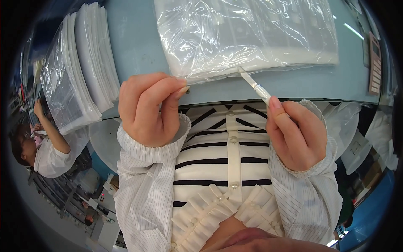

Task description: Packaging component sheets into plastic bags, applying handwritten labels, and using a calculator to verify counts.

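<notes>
A clear plastic bag with white folded material inside lies on the table in front of me. My left hand is closed, pinching the near left corner of the bag's film between thumb and fingertips. A tiny brownish bit shows at those fingertips; I cannot make out what it is. In my right hand is a small craft knife with a pale, wrapped-looking handle. Its blade points away and to the left, with the tip at the bag's near edge. Whether the blade has gone through the film, I cannot tell.
Stacks of flat plastic-wrapped packets stand at the left of the blue-grey table. A pinkish flat object lies by the right edge. Another person works at the far left. Clear plastic hangs beyond my right arm.
</notes>
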### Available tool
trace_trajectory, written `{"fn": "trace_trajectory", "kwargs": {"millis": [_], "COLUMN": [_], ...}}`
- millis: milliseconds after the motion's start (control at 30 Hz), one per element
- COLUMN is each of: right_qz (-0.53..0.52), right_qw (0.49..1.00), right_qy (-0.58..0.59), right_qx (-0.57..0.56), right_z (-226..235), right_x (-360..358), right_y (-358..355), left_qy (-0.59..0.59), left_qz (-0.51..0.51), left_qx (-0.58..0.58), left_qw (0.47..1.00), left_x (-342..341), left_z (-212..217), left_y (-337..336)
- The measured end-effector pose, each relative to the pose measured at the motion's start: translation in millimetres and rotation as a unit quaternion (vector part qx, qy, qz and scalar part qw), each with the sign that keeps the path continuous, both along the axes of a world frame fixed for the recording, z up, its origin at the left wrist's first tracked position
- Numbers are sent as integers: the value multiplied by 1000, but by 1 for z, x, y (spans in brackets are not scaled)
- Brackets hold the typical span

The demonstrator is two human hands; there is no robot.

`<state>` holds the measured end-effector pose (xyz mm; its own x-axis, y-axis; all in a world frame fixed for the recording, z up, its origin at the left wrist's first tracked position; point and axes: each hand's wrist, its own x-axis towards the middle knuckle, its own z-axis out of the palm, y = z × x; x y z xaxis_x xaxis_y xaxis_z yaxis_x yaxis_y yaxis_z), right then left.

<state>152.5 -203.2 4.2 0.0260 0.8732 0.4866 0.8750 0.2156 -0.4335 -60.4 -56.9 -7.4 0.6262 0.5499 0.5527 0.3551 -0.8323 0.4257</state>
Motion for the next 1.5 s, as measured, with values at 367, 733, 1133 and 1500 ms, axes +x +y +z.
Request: {"fn": "trace_trajectory", "kwargs": {"millis": [367, 733, 1133, 1500], "right_qz": [-81, -65, -67, -58], "right_qw": [996, 997, 990, 995], "right_qy": [-9, -19, 12, 16], "right_qx": [42, 28, 127, 79], "right_z": [-11, -13, -28, -23], "right_x": [14, 21, 15, 16], "right_y": [-16, -24, -17, -22], "left_qy": [-30, -6, 61, 48], "left_qz": [62, 103, -85, -98], "left_qx": [-42, -45, 113, 125], "left_qw": [997, 994, 988, 986], "left_x": [1, 7, 75, 83], "left_z": [-3, 6, 0, -1], "left_y": [-12, -10, 1, 4]}}
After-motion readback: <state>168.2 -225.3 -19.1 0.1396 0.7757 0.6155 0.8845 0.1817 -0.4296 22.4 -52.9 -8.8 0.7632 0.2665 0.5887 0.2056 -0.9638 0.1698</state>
